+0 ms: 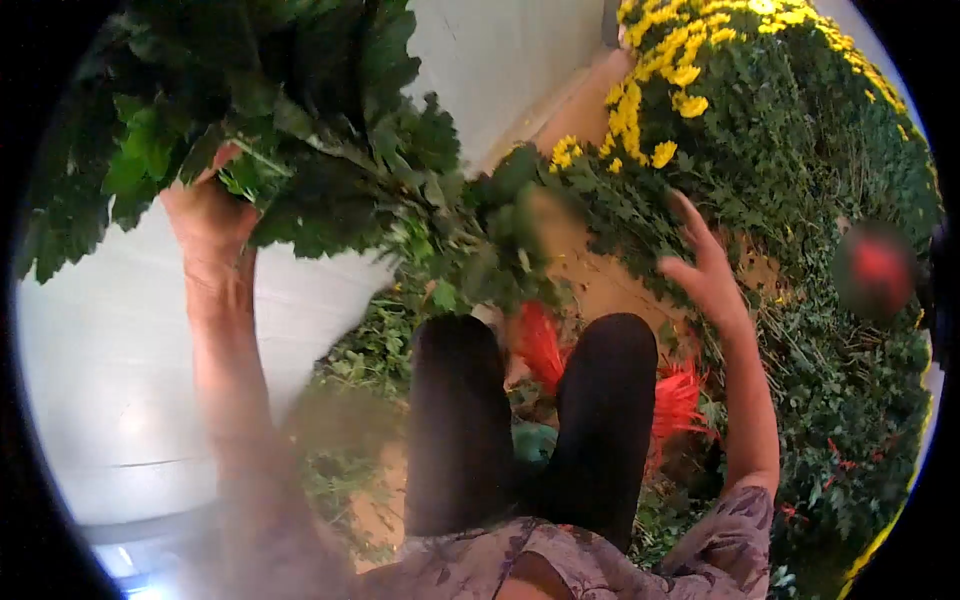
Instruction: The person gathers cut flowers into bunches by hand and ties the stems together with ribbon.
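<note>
My left hand (212,212), raised at the upper left, is closed around leafy green stems (330,165), and the foliage hides most of its fingers. The stems slant down to the right, toward the space above my knees. On the other side, my right hand (708,265) is open with thumb and fingers apart, holding nothing. It is beside a large heap of chrysanthemums (800,150) with yellow blooms and dark leaves. Just below that hand, red plastic-looking strands (680,400) spread out by my knee, and more red strands (540,345) show between my knees.
My dark-trousered legs (460,420) are bent in the middle. Loose cut greenery (365,350) lies on the brown ground (590,285). A pale sheet or wall (110,370) stretches along the left. A blurred spot covers something red (878,268) at the right.
</note>
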`<state>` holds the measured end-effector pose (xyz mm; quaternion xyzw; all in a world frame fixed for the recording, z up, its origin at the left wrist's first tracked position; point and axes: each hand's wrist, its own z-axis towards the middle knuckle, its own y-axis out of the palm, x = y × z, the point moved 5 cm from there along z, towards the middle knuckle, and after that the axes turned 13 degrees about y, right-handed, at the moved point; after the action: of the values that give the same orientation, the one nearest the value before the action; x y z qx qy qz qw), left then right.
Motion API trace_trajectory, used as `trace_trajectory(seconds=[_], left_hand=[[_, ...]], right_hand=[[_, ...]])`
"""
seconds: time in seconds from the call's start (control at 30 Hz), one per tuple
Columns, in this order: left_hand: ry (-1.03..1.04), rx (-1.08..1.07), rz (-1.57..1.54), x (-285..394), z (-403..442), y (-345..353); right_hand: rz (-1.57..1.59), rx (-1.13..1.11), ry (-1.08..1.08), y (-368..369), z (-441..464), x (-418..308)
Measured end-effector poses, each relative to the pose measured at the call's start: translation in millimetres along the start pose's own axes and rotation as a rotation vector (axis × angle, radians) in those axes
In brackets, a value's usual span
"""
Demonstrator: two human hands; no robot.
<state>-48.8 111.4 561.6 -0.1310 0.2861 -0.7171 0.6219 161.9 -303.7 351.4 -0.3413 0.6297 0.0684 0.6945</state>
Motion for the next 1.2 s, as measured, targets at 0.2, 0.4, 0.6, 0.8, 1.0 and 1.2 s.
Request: trace_trajectory(seconds=[0.2,0.4,0.6,0.8,1.0,1.2], left_hand=[[-0.298,0.103,-0.928,83.2,70.7,-97.0],[-0.480,-0.648,-0.770,159.6,14.3,-54.8],[-0.430,-0.863,-0.833,234.8,-158.1,34.8],[-0.401,-1.265,-0.612,244.6,-152.9,74.1],[-0.151,-1.068,-0.713,271.2,-158.3,92.9],[-0.576,-1.215,-0.577,256.0,-188.5,109.1]], right_hand=[[0.209,0.004,-0.846,126.4,-64.8,-260.0],[-0.060,0.262,-0.739,303.0,-155.9,-199.0],[0.169,-0.193,-0.324,441.5,-249.0,-5.6],[0.110,-0.463,-0.274,373.1,-234.3,-19.5],[-0.075,-0.839,-0.365,275.1,-247.9,-83.9],[-0.143,-0.239,-0.647,181.7,-166.4,-130.9]])
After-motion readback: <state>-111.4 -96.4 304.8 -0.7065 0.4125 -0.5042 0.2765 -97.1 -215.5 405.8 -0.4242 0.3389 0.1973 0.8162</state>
